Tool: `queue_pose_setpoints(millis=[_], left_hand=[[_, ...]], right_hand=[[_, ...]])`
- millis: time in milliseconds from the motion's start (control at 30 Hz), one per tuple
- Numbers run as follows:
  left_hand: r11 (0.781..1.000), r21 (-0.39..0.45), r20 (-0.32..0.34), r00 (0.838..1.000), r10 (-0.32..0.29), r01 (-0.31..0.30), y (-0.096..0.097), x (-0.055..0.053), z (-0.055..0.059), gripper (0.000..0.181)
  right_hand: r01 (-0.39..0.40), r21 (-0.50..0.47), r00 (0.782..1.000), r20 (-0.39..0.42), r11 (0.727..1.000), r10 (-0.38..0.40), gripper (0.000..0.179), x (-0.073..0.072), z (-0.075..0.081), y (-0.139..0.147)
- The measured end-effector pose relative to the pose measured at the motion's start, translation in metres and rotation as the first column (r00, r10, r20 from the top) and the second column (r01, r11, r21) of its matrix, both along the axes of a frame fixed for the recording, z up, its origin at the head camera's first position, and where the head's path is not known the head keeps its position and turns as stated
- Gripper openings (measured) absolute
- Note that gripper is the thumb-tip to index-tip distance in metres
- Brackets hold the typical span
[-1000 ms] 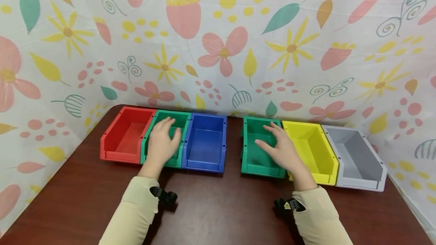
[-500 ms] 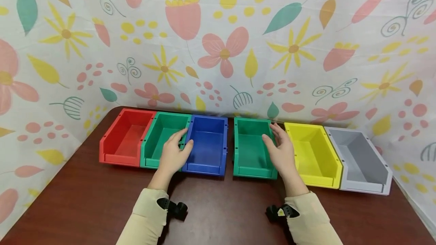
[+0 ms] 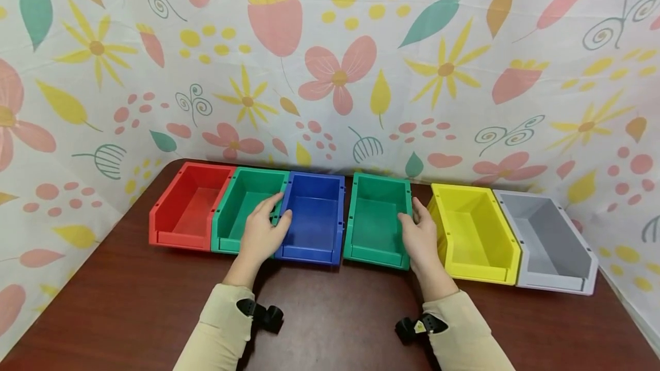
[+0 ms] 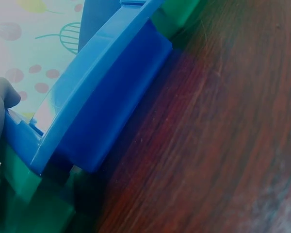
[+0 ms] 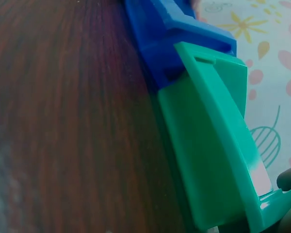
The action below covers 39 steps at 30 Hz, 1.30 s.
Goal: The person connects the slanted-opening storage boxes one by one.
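My left hand is at the adjoining walls of a green bin and a blue bin. Its thumb hooks over the blue bin's left rim, seen also in the left wrist view beside the blue bin. With my right hand I grip the right wall of a second green bin, thumb over the rim and fingers along the outside. That bin stands slightly turned, its back left corner a little apart from the blue bin. In the right wrist view, the green bin stands close against the blue one.
A red bin stands at the row's left end. Right of my right hand are a yellow bin and a grey bin, side by side. All stand on a dark wooden table before a flower-patterned cloth.
The second green bin has moved left, away from the yellow bin and up to the blue one, with my right hand. My left hand shifted right from the first green bin to the blue bin's wall.
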<state>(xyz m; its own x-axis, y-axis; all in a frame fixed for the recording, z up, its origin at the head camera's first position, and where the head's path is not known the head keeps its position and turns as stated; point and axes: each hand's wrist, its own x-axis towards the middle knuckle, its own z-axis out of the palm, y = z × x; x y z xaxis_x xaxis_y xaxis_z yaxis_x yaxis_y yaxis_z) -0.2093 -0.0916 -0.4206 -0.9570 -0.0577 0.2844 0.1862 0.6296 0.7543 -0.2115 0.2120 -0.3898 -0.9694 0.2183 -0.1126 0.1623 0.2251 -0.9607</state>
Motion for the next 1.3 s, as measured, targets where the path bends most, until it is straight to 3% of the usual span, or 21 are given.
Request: queue_pose_setpoints(millis=[400,767,1300], left_hand=[[1.000,0.015,0.005,1.000,-0.017,0.017,0.000,0.003,-0.001,0.051],[1.000,0.005,-0.002,1.000,-0.017,0.017,-0.007,0.004,0.004,0.052],[1.000,0.009,0.022,0.999,-0.030,0.030,-0.003,-0.002,0.009,0.053]], right_hand=[[0.016,-0.122,1.000,-0.003,0.992,-0.016,0.056,0.002,0.001,0.004],[0.034,-0.228,0.999,-0.007,0.973,-0.037,0.052,0.001,0.012,0.000],[0.040,-0.233,0.999,-0.002,0.972,-0.042,0.052,0.003,0.024,0.002]])
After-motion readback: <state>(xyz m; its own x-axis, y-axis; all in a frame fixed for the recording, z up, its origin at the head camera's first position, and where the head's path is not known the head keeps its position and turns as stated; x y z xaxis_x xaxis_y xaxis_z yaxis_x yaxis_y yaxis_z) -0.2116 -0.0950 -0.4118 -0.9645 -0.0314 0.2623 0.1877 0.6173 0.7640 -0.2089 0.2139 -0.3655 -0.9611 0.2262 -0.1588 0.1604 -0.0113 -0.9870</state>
